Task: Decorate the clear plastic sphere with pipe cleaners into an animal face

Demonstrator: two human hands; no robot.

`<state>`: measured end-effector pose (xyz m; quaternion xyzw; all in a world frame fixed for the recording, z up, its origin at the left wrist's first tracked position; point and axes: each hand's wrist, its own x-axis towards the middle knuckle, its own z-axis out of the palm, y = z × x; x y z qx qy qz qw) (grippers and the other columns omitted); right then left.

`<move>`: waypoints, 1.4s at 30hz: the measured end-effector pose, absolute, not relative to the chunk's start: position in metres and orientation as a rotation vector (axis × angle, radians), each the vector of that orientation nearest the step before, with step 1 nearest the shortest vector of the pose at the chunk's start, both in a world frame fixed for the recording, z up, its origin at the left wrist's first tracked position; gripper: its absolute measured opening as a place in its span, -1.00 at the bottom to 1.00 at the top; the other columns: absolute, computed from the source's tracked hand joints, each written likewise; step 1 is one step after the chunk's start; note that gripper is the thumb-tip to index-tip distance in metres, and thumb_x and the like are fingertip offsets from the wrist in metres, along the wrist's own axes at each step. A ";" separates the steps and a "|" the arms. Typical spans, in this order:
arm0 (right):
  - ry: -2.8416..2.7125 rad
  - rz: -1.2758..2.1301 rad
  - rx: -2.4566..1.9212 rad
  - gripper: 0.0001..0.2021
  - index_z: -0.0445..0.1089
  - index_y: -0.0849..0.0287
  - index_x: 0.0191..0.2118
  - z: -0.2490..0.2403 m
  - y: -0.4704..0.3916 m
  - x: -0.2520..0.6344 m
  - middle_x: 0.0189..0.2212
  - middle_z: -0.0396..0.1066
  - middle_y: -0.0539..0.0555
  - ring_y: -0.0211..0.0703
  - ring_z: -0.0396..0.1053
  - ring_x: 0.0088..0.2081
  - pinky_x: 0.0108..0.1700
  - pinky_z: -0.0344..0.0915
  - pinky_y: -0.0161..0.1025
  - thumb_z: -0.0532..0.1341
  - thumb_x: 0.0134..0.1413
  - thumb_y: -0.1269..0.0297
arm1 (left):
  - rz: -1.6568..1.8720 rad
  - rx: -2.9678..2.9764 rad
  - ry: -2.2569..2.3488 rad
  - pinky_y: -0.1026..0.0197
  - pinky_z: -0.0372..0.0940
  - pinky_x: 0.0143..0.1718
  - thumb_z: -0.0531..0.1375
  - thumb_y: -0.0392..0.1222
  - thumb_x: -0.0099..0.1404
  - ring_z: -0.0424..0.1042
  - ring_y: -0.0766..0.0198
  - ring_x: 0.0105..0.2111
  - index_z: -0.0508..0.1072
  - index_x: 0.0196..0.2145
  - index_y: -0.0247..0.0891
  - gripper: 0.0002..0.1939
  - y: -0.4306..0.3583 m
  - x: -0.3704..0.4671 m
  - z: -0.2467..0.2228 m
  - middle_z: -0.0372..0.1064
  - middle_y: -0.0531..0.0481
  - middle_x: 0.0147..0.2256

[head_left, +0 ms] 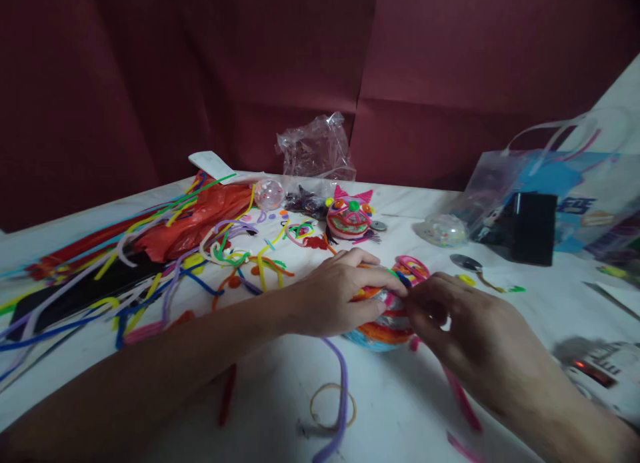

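On the table in front of me is a ball decorated with pipe cleaners (383,333), wound in orange, red and light blue with a pink curl at its upper right. My left hand (345,293) is closed over its left and top side, fingers pressing on the front. At its right edge my right hand (455,329) makes a pinch, thumb and forefinger together against the ball. Whatever sits between those fingertips is hidden. Just behind stands a finished-looking pink ball with pointed ears (350,213), with coloured buttons on its front.
Loose pipe cleaners (235,249) and a red plastic bag (195,216) cover the left side. A clear ball (270,195) and clear wrapper (317,149) lie behind. To the right are a clear dome (447,229), a black phone-like block (534,228) and a glue gun-like white device (607,376).
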<state>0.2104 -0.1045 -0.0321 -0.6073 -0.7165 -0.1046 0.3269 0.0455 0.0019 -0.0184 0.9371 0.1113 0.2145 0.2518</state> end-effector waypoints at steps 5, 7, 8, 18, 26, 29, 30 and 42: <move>-1.936 -0.293 -1.505 -0.80 0.31 0.15 -0.46 -0.033 -0.104 0.214 -0.58 0.32 -0.01 -0.19 0.29 -0.63 -0.65 0.17 -0.31 -0.01 0.07 0.29 | 0.599 2.542 0.314 0.10 0.16 0.07 0.11 -0.31 0.19 0.19 0.19 0.08 0.43 -0.06 -0.18 -0.66 0.004 0.046 -0.019 0.23 -0.16 -0.07; -1.945 -0.271 -1.498 -0.82 0.30 0.15 -0.44 -0.033 -0.103 0.216 -0.58 0.32 -0.03 -0.21 0.29 -0.63 -0.65 0.18 -0.33 0.00 0.08 0.30 | 0.601 2.545 0.311 0.11 0.17 0.07 0.11 -0.31 0.20 0.19 0.19 0.08 0.43 -0.06 -0.18 -0.66 0.004 0.046 -0.020 0.23 -0.17 -0.07; -1.947 -0.258 -1.498 -0.82 0.30 0.15 -0.43 -0.034 -0.103 0.217 -0.58 0.32 -0.03 -0.21 0.29 -0.62 -0.65 0.18 -0.34 0.00 0.10 0.30 | 0.605 2.545 0.314 0.11 0.17 0.07 0.11 -0.31 0.20 0.20 0.19 0.08 0.43 -0.05 -0.19 -0.66 0.004 0.046 -0.020 0.23 -0.17 -0.07; -1.951 -0.192 -1.480 -0.82 0.26 0.15 -0.41 -0.035 -0.103 0.217 -0.55 0.30 -0.03 -0.21 0.28 -0.58 -0.58 0.18 -0.32 -0.01 0.16 0.31 | 0.673 2.500 0.270 0.13 0.19 0.05 0.13 -0.35 0.18 0.29 0.24 -0.04 0.36 0.01 -0.23 -0.59 0.002 0.046 -0.018 0.29 -0.14 -0.10; -2.007 -0.130 -1.476 -0.82 0.27 0.15 -0.42 -0.032 -0.101 0.220 -0.52 0.31 0.00 -0.17 0.27 -0.54 -0.56 0.17 -0.29 -0.01 0.14 0.31 | 0.642 2.546 0.274 0.17 0.19 0.04 0.12 -0.42 0.14 0.20 0.21 0.08 0.45 -0.17 -0.29 -0.72 0.000 0.045 -0.012 0.33 -0.13 -0.11; -2.019 -0.104 -1.473 -0.82 0.28 0.15 -0.41 -0.031 -0.101 0.220 -0.51 0.31 0.01 -0.17 0.27 -0.53 -0.55 0.18 -0.29 -0.01 0.16 0.30 | 0.611 2.559 0.266 0.17 0.16 0.06 0.12 -0.43 0.14 0.15 0.21 0.12 0.45 -0.19 -0.27 -0.73 0.000 0.043 -0.010 0.34 -0.11 -0.12; -2.022 -0.095 -1.472 -0.81 0.28 0.15 -0.41 -0.030 -0.101 0.219 -0.51 0.31 0.01 -0.17 0.28 -0.53 -0.54 0.19 -0.29 -0.01 0.17 0.30 | 0.599 2.559 0.263 0.17 0.16 0.06 0.12 -0.43 0.14 0.15 0.20 0.12 0.45 -0.19 -0.27 -0.73 0.000 0.043 -0.010 0.34 -0.11 -0.12; -2.032 -0.077 -1.435 -0.83 0.27 0.14 -0.39 -0.029 -0.100 0.210 -0.50 0.31 0.00 -0.18 0.29 -0.53 -0.54 0.21 -0.31 -0.01 0.17 0.33 | 0.567 2.457 0.309 0.17 0.12 0.08 0.18 -0.39 0.12 0.14 0.15 0.12 0.45 -0.22 -0.26 -0.76 0.002 0.032 -0.010 0.28 -0.11 -0.06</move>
